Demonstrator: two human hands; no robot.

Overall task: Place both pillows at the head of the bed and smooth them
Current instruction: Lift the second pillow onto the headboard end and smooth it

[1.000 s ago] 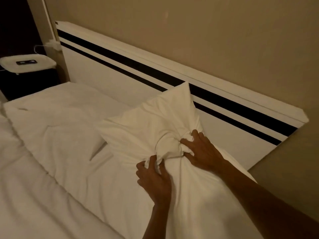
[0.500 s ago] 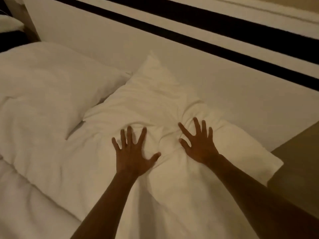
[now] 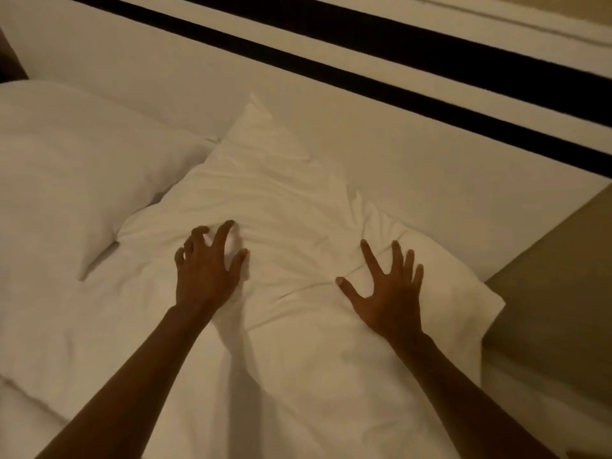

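Two white pillows lie side by side along the headboard [image 3: 331, 104]. The right pillow [image 3: 281, 200] is wrinkled, with creases across its middle. My left hand [image 3: 207, 273] rests on its near left part, fingers curled and apart, holding nothing. On the pillow's right part my right hand [image 3: 387, 293] lies flat with fingers spread. The left pillow [image 3: 73, 167] is plump and smoother, touching the right one's left edge.
The white headboard carries two black stripes [image 3: 397, 51]. A white duvet [image 3: 39, 342] covers the bed in front of the pillows. Beyond the bed's right edge a tan floor [image 3: 556, 309] shows.
A second ago both hands gripped a bunch of the right pillow's fabric. They let go and pressed flat, and now they have spread further apart, the left fingers curling.
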